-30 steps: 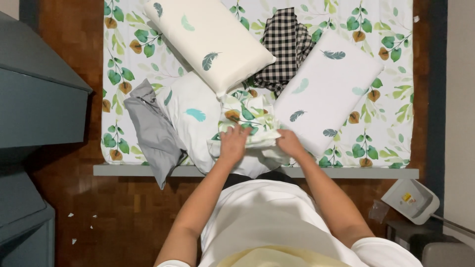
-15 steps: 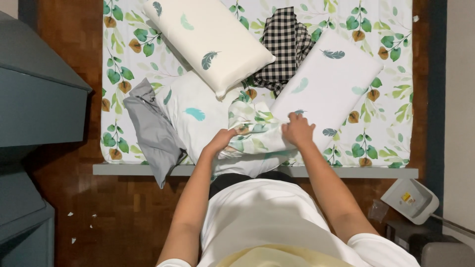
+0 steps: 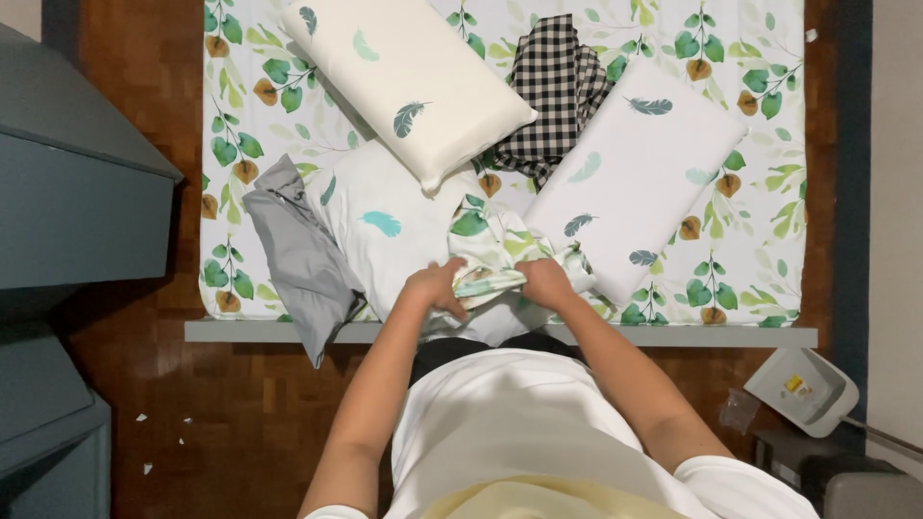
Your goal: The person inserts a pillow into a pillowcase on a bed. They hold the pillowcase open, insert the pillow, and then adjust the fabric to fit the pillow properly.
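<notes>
A bunched leaf-print cloth (image 3: 500,252) lies at the near edge of the bed, on top of a white pillow with feather marks (image 3: 385,231). My left hand (image 3: 435,286) grips the cloth's near left part. My right hand (image 3: 544,282) grips its near right part, close beside the left. Both hands rest just inside the bed's front edge.
The bed has a leaf-print sheet (image 3: 760,192). Two more white feather pillows lie on it, one at top centre (image 3: 409,82) and one at right (image 3: 635,173). A checked cloth (image 3: 556,91) sits between them; a grey cloth (image 3: 303,255) hangs over the front edge. Grey cabinet (image 3: 67,192) left, white device (image 3: 803,389) on the floor right.
My hands have come closer together and drawn the leaf-print cloth into a tighter bunch near the bed's front edge.
</notes>
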